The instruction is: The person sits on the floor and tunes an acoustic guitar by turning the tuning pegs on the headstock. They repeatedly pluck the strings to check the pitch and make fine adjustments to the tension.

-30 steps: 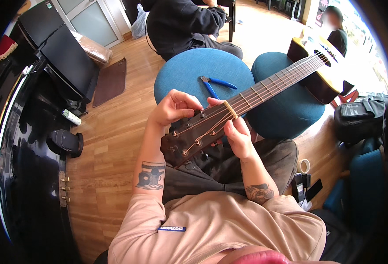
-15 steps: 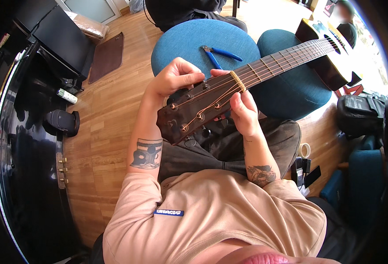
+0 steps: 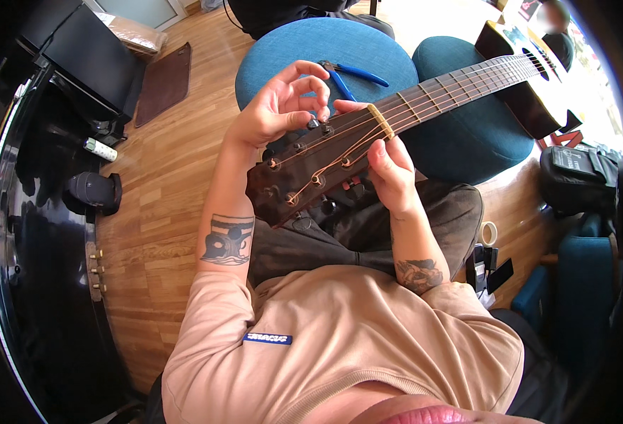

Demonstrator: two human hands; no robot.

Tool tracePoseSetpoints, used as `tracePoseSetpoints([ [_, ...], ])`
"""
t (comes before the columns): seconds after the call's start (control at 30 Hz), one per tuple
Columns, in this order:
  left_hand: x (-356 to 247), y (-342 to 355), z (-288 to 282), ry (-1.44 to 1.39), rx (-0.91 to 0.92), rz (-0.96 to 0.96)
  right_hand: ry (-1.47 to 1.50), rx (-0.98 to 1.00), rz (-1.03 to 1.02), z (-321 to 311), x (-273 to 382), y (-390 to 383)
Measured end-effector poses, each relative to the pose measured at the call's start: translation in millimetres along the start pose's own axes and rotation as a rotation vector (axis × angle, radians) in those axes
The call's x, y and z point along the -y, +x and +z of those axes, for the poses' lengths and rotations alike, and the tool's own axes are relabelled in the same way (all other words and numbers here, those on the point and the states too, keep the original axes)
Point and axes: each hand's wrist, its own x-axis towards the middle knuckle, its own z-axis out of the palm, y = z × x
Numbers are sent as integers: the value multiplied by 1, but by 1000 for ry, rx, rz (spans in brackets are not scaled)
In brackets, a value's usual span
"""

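Note:
An acoustic guitar point(image 3: 435, 99) lies with its body on the stools at the far right and its dark headstock point(image 3: 283, 180) toward me. My left hand point(image 3: 276, 106) is at the far edge of the headstock. Its thumb and a bent fingertip meet at a dark tuning peg point(image 3: 313, 123), while the index finger is raised and curved. Around the neck at the nut point(image 3: 380, 121), my right hand point(image 3: 392, 173) is closed, thumb on the near side and fingers partly hidden behind. Copper-coloured strings run from the nut to the tuning posts.
Blue-handled cutters point(image 3: 354, 74) lie on a round blue stool point(image 3: 276, 56), beside a second blue stool point(image 3: 460, 141). A black piano point(image 3: 43, 283) stands at left. A tape roll point(image 3: 489, 233) and a black bag point(image 3: 580, 177) are at right. Another person sits beyond the stool.
My left index finger has lifted and the left fingers have spread, with the thumb still by the tuning peg. My right hand keeps its grip. The view has shifted slightly.

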Motion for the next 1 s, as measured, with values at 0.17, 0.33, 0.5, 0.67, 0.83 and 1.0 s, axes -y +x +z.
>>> tracePoseSetpoints([
  [0.17, -5, 0, 14, 57, -85, -62, -14, 17, 2, -4, -3, 1],
  [0.33, -5, -6, 7, 49, -102, -113, -20, 5, -5, -3, -2, 1],
  [0.5, -3, -5, -7, 75, 22, -146, -17, 17, -12, -3, 2, -2],
  [0.67, -9, 2, 2, 107, 36, -238, -1, 43, -17, -7, -1, -2],
  [0.83, -3, 0, 5, 58, -28, -199, 5, 33, -18, -5, -1, -2],
  [1.0, 4, -7, -13, 100, 54, -96, 18, 41, -24, -4, 2, -2],
])
